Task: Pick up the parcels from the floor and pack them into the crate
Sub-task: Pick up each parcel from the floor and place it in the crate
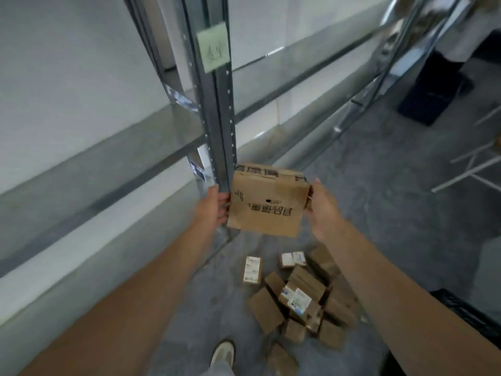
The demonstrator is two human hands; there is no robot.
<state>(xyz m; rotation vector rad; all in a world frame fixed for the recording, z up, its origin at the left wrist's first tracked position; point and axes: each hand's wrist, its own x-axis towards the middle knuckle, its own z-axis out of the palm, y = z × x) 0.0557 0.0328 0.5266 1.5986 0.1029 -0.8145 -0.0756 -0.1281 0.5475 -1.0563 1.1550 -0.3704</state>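
A cardboard box (pixel 267 204) is held in the air between both hands, left hand (pixel 214 206) and right hand (pixel 321 210) gripping its opposite sides with closed fingers. Below, small parcels (pixel 303 299) lie heaped on the floor (pixel 379 202) beside a metal rack (pixel 217 109).

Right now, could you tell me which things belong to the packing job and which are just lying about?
Job: cardboard box held between left hand and right hand; parcels on floor; black crate.
Lying about: metal shelving; green note.
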